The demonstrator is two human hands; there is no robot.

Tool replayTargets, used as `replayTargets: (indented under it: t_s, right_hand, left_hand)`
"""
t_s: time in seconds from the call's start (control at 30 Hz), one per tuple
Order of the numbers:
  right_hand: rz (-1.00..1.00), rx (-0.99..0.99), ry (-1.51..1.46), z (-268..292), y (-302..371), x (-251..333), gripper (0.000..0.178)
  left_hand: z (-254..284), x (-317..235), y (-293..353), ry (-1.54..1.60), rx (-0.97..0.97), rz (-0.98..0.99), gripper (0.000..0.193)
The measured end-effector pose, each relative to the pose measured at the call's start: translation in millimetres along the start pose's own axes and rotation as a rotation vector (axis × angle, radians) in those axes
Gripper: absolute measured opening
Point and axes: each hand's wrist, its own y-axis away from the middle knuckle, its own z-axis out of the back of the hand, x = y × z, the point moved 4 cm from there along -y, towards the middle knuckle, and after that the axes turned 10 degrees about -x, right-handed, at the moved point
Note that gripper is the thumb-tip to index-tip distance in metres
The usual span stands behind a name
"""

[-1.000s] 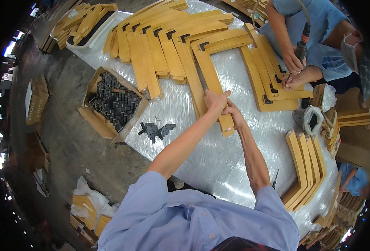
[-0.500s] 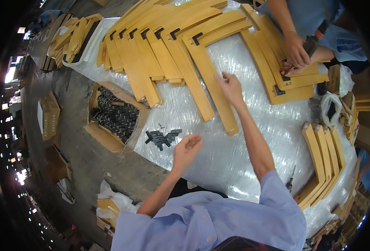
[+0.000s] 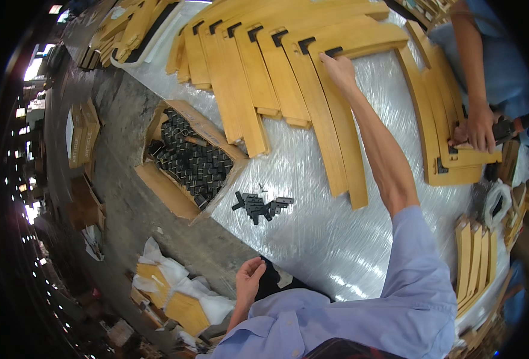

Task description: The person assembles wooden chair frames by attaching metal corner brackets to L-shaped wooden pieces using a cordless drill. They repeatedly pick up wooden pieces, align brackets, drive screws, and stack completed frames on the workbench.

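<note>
My right hand (image 3: 340, 70) reaches far forward, its fingers bent at a black L-shaped bracket (image 3: 334, 51) in the inner corner of a yellow-brown wooden angled frame (image 3: 343, 143). The fingertips pinch at the bracket's edge; the palm side is hidden. Close to my body, past the table's edge, my left hand (image 3: 249, 279) is closed with thumb and fingers together. Whether anything small is in it does not show. Between my hands a small pile of black metal brackets (image 3: 257, 206) lies on the plastic-covered table (image 3: 312, 245), with small screws beside it.
An open cardboard box (image 3: 177, 203) full of black brackets stands left of the table. More angled frames overlap at the far side (image 3: 228, 78). At right, a co-worker's hand (image 3: 483, 128) holds a power tool (image 3: 507, 128) over other frames. Curved wooden parts (image 3: 475, 257) stand near right.
My right hand has moved forward to the bracket. My left hand has drawn back toward my body and its fingers have closed. The view has shifted, and the co-worker's hands have moved nearer.
</note>
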Motion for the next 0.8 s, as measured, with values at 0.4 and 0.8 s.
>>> replayTargets:
  t_s: [0.4,0.8]
  right_hand:
    - [-0.061,0.028,-0.482,47.4,119.7,-80.1,0.060]
    - [-0.116,-0.136,-0.062,153.2,356.3,-159.1,0.060]
  left_hand:
    - [-12.4,-6.0,-3.6,-0.067,0.119,-0.030,0.033]
    - [1.6,1.5,-1.9,-0.179,0.268,-0.213,0.036]
